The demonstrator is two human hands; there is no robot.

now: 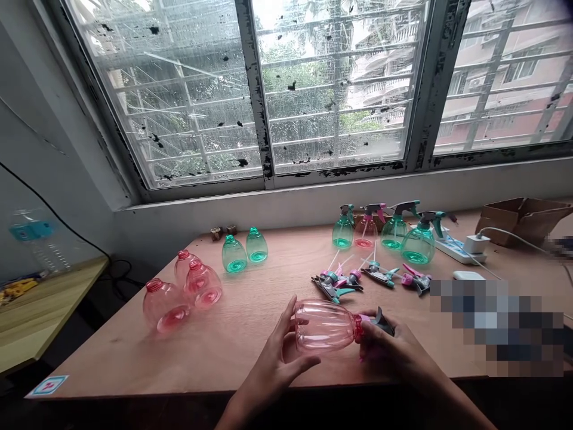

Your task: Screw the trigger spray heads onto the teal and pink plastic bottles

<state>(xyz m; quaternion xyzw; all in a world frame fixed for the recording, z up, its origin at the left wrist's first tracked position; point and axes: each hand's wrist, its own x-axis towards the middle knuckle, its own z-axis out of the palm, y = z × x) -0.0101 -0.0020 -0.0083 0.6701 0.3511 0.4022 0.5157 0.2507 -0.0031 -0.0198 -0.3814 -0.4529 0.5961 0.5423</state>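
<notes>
A pink see-through spray bottle lies sideways just above the table's front part, its base toward the left. My right hand is closed around its neck and the pink and dark grey spray head. At the base end is my left hand, with thumb and fingers spread; some fingertips reach behind the base, and whether they touch it I cannot tell. Beyond the bottle lie several loose spray heads with teal or pink parts and thin tubes.
Pink bottles without heads stand at left, two green ones farther back. Several bottles with spray heads stand at back right, near a power strip with cables and a cardboard box. A blurred patch covers the right side.
</notes>
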